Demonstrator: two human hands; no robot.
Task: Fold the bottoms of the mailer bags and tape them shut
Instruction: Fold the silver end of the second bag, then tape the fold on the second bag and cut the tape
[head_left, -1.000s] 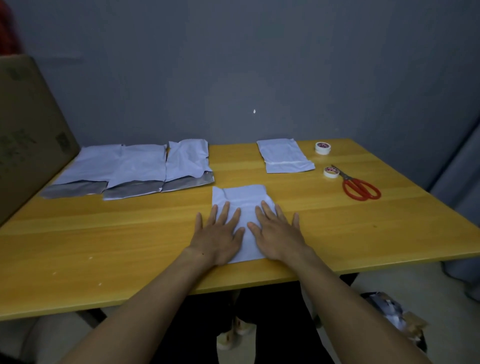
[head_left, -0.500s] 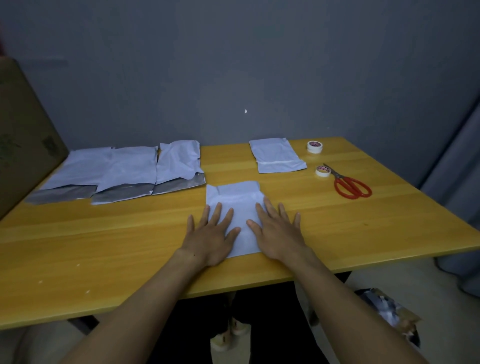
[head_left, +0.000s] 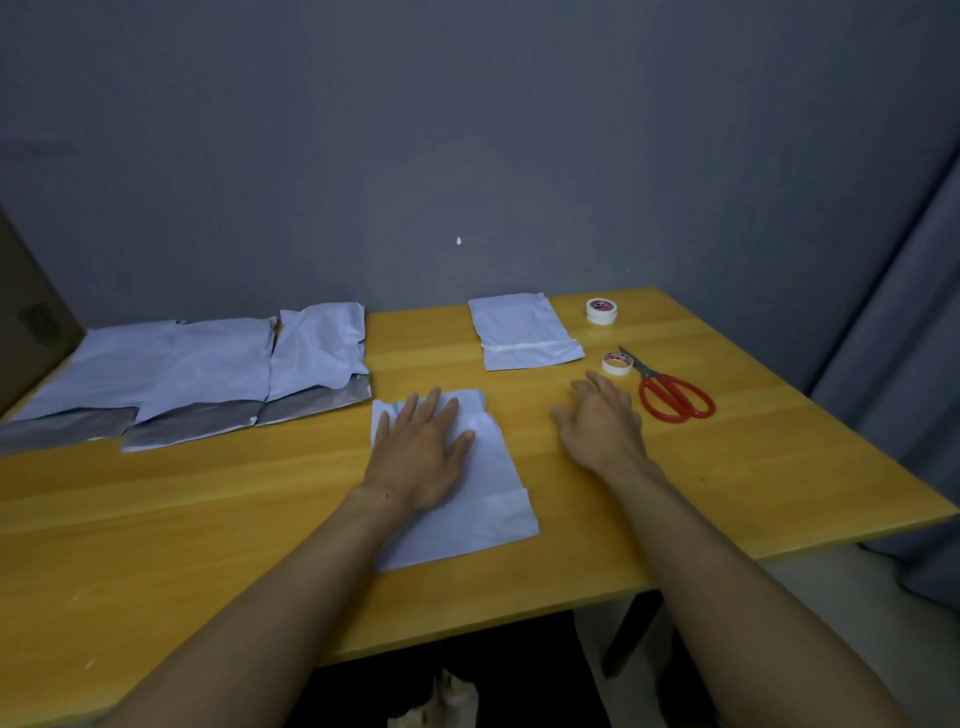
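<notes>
On the yellow table (head_left: 208, 519), my left hand (head_left: 421, 452) lies flat, fingers spread, on the white mailer bag (head_left: 485, 504) right in front of me. My right hand (head_left: 602, 423) is beside the bag, fingers loose, holding nothing, close to a small tape roll (head_left: 616, 362) and the red scissors (head_left: 675, 397). Three more bags (head_left: 208, 364) lie side by side at the far left.

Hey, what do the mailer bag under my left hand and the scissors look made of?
Mailer bag: likely thin plastic film, matte white, softly creased. Scissors: red handles, probably plastic; dull grey blades, probably metal.
</notes>
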